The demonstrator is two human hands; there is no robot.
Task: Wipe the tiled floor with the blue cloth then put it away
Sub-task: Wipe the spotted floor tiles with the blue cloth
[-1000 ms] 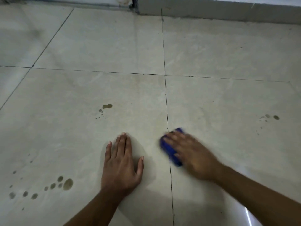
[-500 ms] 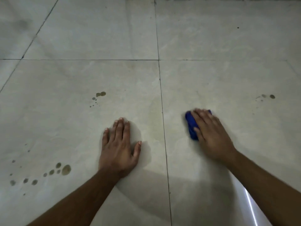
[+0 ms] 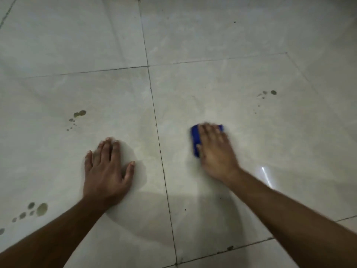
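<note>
The folded blue cloth [image 3: 195, 140] lies on the pale tiled floor [image 3: 212, 89], right of the vertical grout line. My right hand [image 3: 215, 149] presses flat on top of it, fingers spread over it, and is motion-blurred; only the cloth's left edge and a far corner show. My left hand [image 3: 108, 169] rests flat on the tile to the left of the grout line, palm down, fingers apart, holding nothing.
Brownish liquid drops [image 3: 79, 114] sit on the left tile ahead of my left hand. A larger group of drops [image 3: 41, 209] lies at the lower left. More small drops [image 3: 273, 92] mark the right tile. A bright light streak [image 3: 266, 176] reflects off the floor.
My right hand slid the cloth from the grout line rightward onto the right tile. The left hand stayed planted. The camera tilted down and the far wall left the view.
</note>
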